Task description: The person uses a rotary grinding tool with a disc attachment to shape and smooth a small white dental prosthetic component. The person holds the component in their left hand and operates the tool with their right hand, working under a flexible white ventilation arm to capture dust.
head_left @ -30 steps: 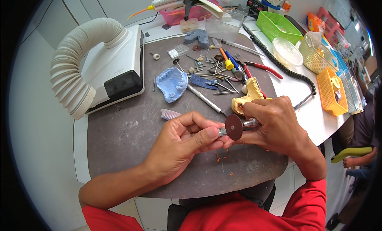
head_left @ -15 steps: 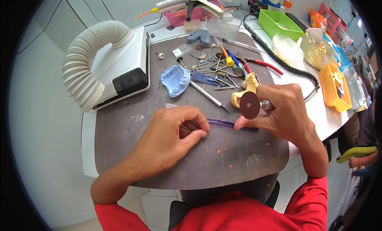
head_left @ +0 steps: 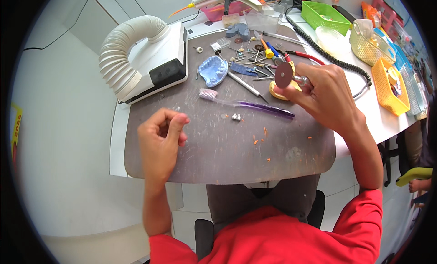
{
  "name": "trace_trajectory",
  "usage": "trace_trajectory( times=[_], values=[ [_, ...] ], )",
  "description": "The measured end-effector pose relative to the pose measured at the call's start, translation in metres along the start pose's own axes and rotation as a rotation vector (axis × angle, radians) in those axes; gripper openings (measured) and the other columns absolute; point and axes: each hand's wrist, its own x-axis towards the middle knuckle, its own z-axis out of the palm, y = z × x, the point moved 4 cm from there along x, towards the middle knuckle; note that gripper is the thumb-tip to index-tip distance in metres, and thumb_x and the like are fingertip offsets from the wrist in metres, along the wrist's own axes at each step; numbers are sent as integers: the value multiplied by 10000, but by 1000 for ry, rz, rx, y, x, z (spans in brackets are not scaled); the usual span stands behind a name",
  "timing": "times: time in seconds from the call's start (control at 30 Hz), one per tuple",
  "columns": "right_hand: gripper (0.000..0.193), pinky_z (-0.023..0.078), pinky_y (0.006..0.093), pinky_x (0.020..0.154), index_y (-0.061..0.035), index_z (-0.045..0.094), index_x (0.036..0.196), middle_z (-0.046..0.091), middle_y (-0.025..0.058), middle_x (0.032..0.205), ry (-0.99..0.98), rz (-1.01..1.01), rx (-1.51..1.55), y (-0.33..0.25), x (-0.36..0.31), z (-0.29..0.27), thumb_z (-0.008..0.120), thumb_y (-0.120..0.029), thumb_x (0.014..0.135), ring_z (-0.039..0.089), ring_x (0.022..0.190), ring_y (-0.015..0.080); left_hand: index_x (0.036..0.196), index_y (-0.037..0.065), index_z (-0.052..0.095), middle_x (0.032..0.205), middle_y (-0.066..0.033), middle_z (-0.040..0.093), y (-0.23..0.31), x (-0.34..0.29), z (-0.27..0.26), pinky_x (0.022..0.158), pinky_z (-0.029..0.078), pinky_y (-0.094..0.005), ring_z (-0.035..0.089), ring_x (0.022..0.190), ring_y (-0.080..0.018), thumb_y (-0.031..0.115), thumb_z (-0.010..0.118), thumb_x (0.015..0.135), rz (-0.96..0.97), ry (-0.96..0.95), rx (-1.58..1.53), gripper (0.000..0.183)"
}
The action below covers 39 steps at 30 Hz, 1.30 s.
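Observation:
My right hand is wrapped round a rotary handpiece, mostly hidden in the fist, with a reddish-brown cutting disc at its tip. Beneath that hand sits a yellow dental cast, partly covered. My left hand hovers over the board's left part, fingers curled loosely and thumb raised; nothing shows in it. Between the hands lie small silvery tooth-shaped pieces. Just beyond them rests a toothbrush with a clear and purple handle. Orange shavings are scattered nearer me.
A white box with a ribbed hose stands at the left. Behind my hands are a blue dental cast, a white pen-like tool and several burs. Green and yellow baskets line the right, beside a coiled cord.
My left hand has drawn back to the left, uncovering the silvery pieces and the toothbrush's head. My right hand still grips the handpiece. The whole view has shifted.

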Motion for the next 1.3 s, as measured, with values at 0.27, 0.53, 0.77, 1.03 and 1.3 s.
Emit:
trace_trajectory(
  times=[0.27, 0.53, 0.77, 1.03, 1.3],
  values=[
    [200, 431, 472, 724, 30, 459, 954, 588, 232, 789, -94, 32, 62, -9, 4, 0, 545, -149, 927, 569, 789, 416, 692, 66, 383, 607, 37, 318, -40, -39, -22, 473, 227, -227, 297, 536, -46, 229, 447, 1052, 219, 392, -269, 400],
    [252, 429, 495, 741, 41, 439, 927, 576, 254, 837, -15, 65, 17, 6, 6, 1, 460, -194, 1014, 573, 824, 440, 970, 37, 612, 637, 32, 481, -20, -31, -6, 485, 281, -203, 390, 543, -41, 236, 539, 1013, 234, 371, -354, 215],
    [227, 459, 496, 654, 24, 476, 1006, 611, 235, 733, 107, 91, -42, 16, 10, -4, 490, -203, 994, 607, 707, 430, 855, 21, 630, 565, 35, 446, -47, -35, -21, 520, 331, -201, 436, 564, -35, 293, 557, 1009, 121, 157, -299, 321],
    [211, 476, 469, 617, 12, 523, 970, 625, 216, 717, 176, 68, -167, 38, 10, 1, 572, -193, 959, 629, 681, 390, 787, 1, 667, 591, -5, 553, -19, -36, -8, 537, 404, -206, 534, 564, -66, 215, 610, 980, 135, 202, -141, 294],
    [178, 476, 428, 553, -17, 557, 937, 639, 183, 687, 261, 81, -277, 40, 7, -4, 618, -184, 945, 637, 623, 363, 910, -3, 720, 791, -47, 653, -16, -40, -5, 648, 466, -227, 616, 683, -106, 107, 638, 941, 217, 66, -187, 141]
  ],
)
